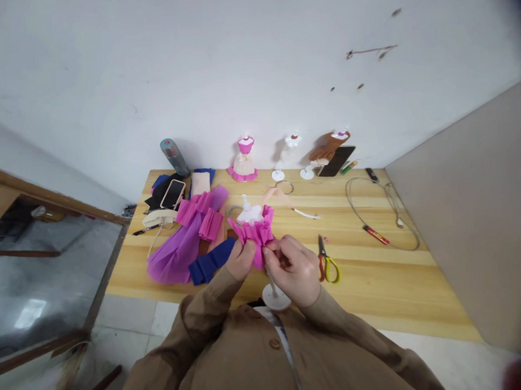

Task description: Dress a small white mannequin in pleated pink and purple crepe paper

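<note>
A small white dress-form mannequin (pixel 249 213) on a round base (pixel 276 297) stands near the table's front edge. Pleated pink crepe paper (pixel 257 233) wraps its torso, with the upper edge flaring outward. My left hand (pixel 241 258) is closed on the paper's lower left side. From the right, my right hand (pixel 294 266) pinches the same paper at the waist, thumb against fingers. The mannequin's pole shows below, between my hands. A roll of dark blue crepe paper (pixel 211 261) lies beside my left wrist. Scissors (pixel 327 261) with red and yellow handles rest right of my right hand.
Purple paper (pixel 176 253), folded pink strips (pixel 210 224) and a phone (pixel 173 194) lie at left, near a bottle (pixel 174 157). At the back stand a dressed mannequin (pixel 243 159) and other small forms. A cable (pixel 351 204) loops at right, by the partition (pixel 474 217).
</note>
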The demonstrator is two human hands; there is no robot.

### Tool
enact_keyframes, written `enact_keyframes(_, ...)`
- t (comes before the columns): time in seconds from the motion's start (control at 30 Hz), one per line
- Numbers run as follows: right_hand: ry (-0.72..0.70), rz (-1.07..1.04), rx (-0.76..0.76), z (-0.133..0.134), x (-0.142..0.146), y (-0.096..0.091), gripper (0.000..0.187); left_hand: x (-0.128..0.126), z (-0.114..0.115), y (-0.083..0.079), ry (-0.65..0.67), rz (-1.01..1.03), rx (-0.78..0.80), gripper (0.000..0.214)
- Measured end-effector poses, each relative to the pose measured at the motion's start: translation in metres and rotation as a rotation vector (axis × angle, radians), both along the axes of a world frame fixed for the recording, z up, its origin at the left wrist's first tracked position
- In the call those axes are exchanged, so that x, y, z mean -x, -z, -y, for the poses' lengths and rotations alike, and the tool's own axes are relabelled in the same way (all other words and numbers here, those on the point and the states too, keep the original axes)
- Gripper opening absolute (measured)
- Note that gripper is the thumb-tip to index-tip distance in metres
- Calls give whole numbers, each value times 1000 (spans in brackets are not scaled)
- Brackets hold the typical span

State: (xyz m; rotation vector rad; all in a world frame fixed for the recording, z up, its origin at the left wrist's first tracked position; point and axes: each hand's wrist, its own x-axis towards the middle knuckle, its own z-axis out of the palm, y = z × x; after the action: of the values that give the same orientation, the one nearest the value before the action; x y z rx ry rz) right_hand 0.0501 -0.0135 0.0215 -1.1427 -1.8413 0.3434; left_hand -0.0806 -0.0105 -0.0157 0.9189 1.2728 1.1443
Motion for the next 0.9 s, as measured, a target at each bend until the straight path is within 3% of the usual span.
enact_keyframes(0.17, -50, 28, 72, -2, -1, 0, 20, 1, 0, -1, -14, -36, -17, 15)
enact_keyframes(0.37, -105, 42, 126, -3, -2, -3, 16, 3, -1, -7, 87, -25, -84, 15)
enact_keyframes(0.63, -136, -84, 249, -3, -5, -8, 20, 3, 1, 9, 76, -85, -77, 13)
enact_keyframes(0.83, -2, -126, 248, -1, -5, -9, 26, 2, 1, 7, 74, -34, -89, 13)
enact_keyframes(0.9, 35, -162, 267, 1, -5, -9, 20, 2, 2, 6, 38, -28, -90, 13)
